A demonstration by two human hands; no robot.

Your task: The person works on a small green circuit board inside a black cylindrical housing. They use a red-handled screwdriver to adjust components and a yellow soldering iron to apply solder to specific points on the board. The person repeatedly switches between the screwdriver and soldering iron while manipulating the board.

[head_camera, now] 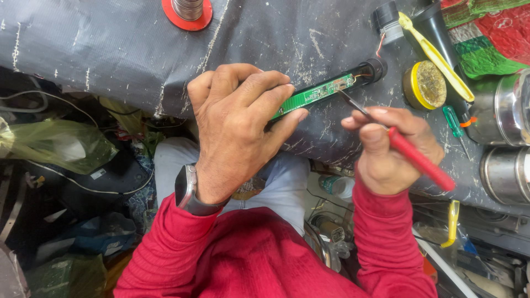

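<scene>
A person in a red sweater works at a scuffed dark surface [110,49], seen from above. The left hand [237,121], a watch [187,190] on its wrist, is closed over one end of a long green circuit board [317,94], fingers curled over the top and thumb beneath, pinning it against the surface. The board lies at a slant, its far end wired to a black round part [375,69]. The right hand [395,146] is closed in a pen grip around a red-handled tool [414,157], whose thin dark metal tip touches the board near its far end. Just beyond the right hand sit a small yellow tin [424,84], a yellow toothbrush [436,55] and a green screwdriver [454,121]. Two metal cans [505,138] stand at the right edge, and a spool on a red base [187,12] stands at the top.
</scene>
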